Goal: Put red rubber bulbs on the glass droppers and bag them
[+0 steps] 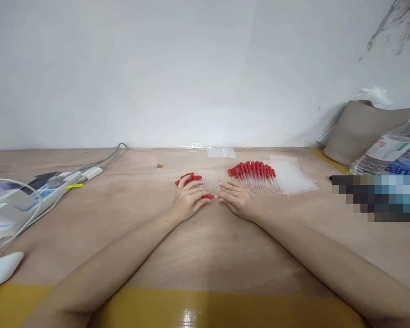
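My left hand [188, 199] is closed on a red rubber bulb [209, 197], its fingers pinching it just above the table. Opposite it, my right hand [238, 198] is closed on a thin clear dropper tube [216, 197] whose end meets the bulb; most of the tube is hidden under the fingers. Loose red bulbs [191, 176] lie in a small heap behind my left hand. Between and beyond both hands, bare clear tubes [213, 177] lie side by side. Droppers with red bulbs [254, 169] are fanned out behind my right hand, tips toward me.
Clear plastic bags [290, 175] lie right of the droppers, and a small white bag [221, 152] lies by the wall. A power strip [48, 193] with cables occupies the left, near a white mouse-shaped object [3, 269]. A water bottle [384, 148] leans at right.
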Available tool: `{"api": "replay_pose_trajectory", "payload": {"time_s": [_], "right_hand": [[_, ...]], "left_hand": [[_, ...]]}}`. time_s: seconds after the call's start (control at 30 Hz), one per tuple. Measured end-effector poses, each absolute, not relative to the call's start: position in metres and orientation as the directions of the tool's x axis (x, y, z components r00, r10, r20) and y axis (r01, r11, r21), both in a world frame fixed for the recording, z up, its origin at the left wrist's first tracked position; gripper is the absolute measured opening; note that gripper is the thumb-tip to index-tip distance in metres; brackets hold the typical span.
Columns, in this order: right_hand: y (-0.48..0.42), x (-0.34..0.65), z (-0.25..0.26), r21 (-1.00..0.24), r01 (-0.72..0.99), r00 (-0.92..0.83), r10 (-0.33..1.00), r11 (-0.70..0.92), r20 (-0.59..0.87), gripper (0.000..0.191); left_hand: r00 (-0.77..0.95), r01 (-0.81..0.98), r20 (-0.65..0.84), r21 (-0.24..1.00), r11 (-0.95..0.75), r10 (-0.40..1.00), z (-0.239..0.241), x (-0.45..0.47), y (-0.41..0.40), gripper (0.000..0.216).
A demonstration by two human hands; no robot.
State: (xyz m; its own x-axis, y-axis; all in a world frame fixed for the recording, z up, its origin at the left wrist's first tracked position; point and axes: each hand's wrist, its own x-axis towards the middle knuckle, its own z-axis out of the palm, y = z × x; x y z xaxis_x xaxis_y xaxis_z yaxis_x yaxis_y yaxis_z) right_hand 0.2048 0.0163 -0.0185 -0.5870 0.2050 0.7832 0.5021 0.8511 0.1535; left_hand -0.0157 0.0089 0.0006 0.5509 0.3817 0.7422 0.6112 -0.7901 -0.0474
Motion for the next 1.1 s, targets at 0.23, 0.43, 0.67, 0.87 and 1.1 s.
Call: {"api": "replay_pose_trajectory", "payload": {"time_s": [0.23,0.43,0.67,0.87,1.1], "right_hand": [[0.007,0.210,-0.008,0.104,0.616,-0.587,0.367,0.781,0.721,0.022],[0.016,0.224,0.009,-0.179,0.931,-0.107,0.708,0.317,0.698,0.025],[0.041,0.200,0.024,-0.228,0.969,0.040,0.855,0.093,0.518,0.023],[0.053,0.169,0.027,-0.177,0.984,0.065,0.942,-0.006,0.330,0.022],[0.050,0.170,0.027,-0.207,0.978,0.053,0.971,-0.005,0.232,0.029]], "left_hand": [[0.500,0.670,0.717,0.035,-0.742,0.486,0.003,-0.020,0.008,0.023],[0.405,0.728,0.663,0.182,-0.661,0.630,0.006,-0.018,0.001,0.028],[0.519,0.680,0.556,0.192,-0.708,0.649,0.004,-0.014,-0.001,0.035],[0.515,0.662,0.564,0.217,-0.717,0.646,0.003,-0.016,0.001,0.024],[0.467,0.680,0.581,0.245,-0.691,0.666,0.000,-0.018,0.002,0.015]]}}
